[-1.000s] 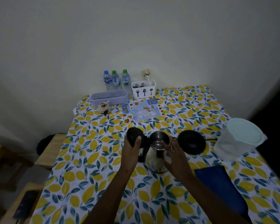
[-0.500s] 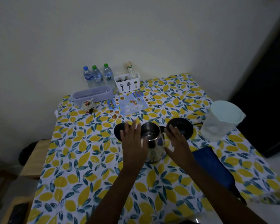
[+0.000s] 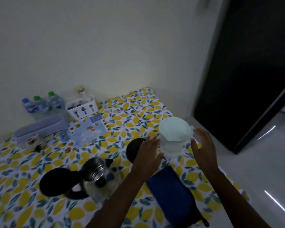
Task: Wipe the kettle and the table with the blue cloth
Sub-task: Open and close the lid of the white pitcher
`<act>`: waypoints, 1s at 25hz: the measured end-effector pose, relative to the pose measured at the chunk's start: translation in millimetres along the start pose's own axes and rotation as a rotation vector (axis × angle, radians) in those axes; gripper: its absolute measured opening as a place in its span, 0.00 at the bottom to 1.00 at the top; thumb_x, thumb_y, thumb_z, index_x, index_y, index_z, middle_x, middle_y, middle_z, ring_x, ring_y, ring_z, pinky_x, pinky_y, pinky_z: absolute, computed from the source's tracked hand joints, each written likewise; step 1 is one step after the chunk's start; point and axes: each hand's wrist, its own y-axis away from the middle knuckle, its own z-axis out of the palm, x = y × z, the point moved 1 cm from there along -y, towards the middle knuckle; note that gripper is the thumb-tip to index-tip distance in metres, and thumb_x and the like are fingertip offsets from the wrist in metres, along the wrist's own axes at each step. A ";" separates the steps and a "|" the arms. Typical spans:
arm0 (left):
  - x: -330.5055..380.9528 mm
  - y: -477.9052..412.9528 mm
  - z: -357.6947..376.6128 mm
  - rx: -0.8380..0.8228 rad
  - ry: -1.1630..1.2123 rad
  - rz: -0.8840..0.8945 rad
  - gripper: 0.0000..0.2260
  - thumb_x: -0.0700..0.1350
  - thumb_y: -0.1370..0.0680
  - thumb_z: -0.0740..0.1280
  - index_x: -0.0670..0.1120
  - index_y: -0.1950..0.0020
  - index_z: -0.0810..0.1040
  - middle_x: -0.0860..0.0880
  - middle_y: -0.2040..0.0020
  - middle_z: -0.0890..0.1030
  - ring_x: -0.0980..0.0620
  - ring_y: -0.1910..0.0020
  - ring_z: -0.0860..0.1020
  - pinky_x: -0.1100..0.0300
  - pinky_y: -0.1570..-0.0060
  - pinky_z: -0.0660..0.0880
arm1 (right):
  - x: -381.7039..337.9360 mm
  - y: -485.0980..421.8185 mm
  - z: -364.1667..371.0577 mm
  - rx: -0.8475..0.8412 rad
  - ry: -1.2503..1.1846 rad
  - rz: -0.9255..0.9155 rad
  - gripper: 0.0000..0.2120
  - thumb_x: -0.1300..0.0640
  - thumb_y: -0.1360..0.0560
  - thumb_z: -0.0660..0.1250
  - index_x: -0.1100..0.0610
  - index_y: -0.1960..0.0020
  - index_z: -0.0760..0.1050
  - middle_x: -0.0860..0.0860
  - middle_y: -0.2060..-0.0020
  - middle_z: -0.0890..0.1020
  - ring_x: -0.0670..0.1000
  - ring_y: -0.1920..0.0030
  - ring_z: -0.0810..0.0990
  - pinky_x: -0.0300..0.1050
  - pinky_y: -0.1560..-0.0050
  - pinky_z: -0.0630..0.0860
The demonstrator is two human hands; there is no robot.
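Observation:
The steel kettle [image 3: 95,176] stands on the lemon-print table [image 3: 31,163] with its black lid [image 3: 58,181] flipped open to the left. The blue cloth [image 3: 173,193] lies folded on the table near the right edge, between my two forearms. My left hand [image 3: 148,153] and my right hand [image 3: 204,147] are both open, fingers spread, on either side of a clear plastic jug with a pale lid [image 3: 174,139]. Neither hand touches the kettle or the cloth, and whether they touch the jug is unclear.
The black kettle base [image 3: 133,148] sits behind my left hand. At the back stand three water bottles [image 3: 41,104], a white cutlery caddy [image 3: 82,107], a lilac tray [image 3: 39,127] and a picture mat [image 3: 85,132]. The table's right edge drops to a grey floor.
Both hands have left the kettle and moved right, to either side of the plastic jug. The view has swung right; the kettle stays put with its lid open.

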 end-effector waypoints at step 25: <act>35.2 -105.8 66.8 -0.240 -0.357 0.035 0.38 0.48 0.24 0.68 0.45 0.23 0.48 0.43 0.21 0.48 0.35 0.24 0.46 0.39 0.27 0.51 | 98.0 -80.4 60.1 -0.457 -0.477 0.656 0.20 0.42 0.28 0.66 0.55 0.69 0.69 0.54 0.71 0.71 0.51 0.69 0.69 0.49 0.60 0.66</act>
